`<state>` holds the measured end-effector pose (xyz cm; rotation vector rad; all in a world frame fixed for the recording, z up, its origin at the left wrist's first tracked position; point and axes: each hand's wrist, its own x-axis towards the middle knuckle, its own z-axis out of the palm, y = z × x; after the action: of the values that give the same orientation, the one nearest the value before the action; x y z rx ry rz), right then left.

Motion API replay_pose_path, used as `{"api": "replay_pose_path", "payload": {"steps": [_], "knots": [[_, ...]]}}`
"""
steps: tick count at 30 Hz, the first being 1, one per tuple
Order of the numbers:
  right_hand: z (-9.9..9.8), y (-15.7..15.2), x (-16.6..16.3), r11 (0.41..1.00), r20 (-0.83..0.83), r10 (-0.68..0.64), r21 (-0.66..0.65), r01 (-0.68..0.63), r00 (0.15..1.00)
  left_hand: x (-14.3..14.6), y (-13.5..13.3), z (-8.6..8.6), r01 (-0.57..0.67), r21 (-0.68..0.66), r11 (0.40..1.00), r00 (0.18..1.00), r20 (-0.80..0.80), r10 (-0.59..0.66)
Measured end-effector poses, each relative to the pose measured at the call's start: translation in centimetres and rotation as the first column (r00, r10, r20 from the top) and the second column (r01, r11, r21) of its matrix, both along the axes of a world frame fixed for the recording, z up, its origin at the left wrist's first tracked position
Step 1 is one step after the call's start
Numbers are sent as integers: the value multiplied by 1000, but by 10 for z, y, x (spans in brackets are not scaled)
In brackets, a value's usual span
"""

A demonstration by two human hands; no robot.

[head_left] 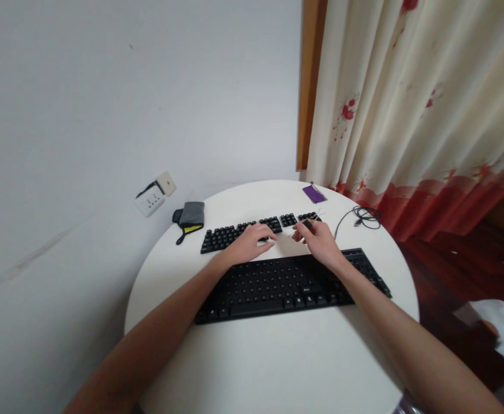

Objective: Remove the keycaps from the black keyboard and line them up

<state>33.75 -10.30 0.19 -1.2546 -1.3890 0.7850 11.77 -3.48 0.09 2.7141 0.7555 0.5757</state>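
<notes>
Black keycap (307,223), pinched in the fingers of the right hand (319,239) at one o'clock from the keyboard (273,283), could drop among loose keycaps (222,237) toward eleven o'clock should that grip slacken, the left hand (246,245) having fingers parted.

Can't really read anything here, tbh. Can spot tiny pale marks on the near-row keys (309,299) of the black keyboard (277,287), but way too small and blurry. Can't get any letters off the loose keycaps (221,238) beyond it either.
</notes>
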Motion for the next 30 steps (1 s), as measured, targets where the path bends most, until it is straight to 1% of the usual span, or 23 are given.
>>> {"api": "replay_pose_path", "payload": {"steps": [2,4,6,7,9,12,15,18,21,24,27,30], "knots": [[0,1,1,1000,7,-21,7,21,1000,-1,-13,13,71,-66,995,996,-41,-73],[-1,3,3,998,5,-60,8,60,998,2,-33,24,92,-122,988,992,-70,-101],[-2,5,5,996,-1,-94,7,94,996,10,-58,27,103,-133,986,990,-81,-114],[-2,6,6,995,-5,-102,6,102,995,16,-71,26,98,-138,986,989,-95,-112],[-3,7,7,994,-14,-110,2,110,994,29,-95,17,66,-130,989,993,-93,-79],[-4,7,7,994,-23,-112,-6,112,993,46,-116,-2,8,-103,995,996,-90,-18],[-4,7,7,994,-20,-114,-5,113,993,55,-120,-16,-55,-87,995,996,-80,48],[-3,6,6,994,-4,-110,-2,110,994,59,-116,-22,-69,-110,991,996,-67,62],[-2,5,6,995,7,-101,-5,101,995,60,-112,-24,-61,-145,988,997,-60,53],[-3,5,6,996,0,-93,-8,93,996,62,-113,-24,-60,-146,987,997,-53,53],[-4,5,5,996,8,-92,-9,92,996,64,-117,-23,-63,-99,993,996,-69,56],[-6,6,5,995,23,-94,-10,94,995,65,-122,-21,-59,-33,998,991,-119,55]]}}
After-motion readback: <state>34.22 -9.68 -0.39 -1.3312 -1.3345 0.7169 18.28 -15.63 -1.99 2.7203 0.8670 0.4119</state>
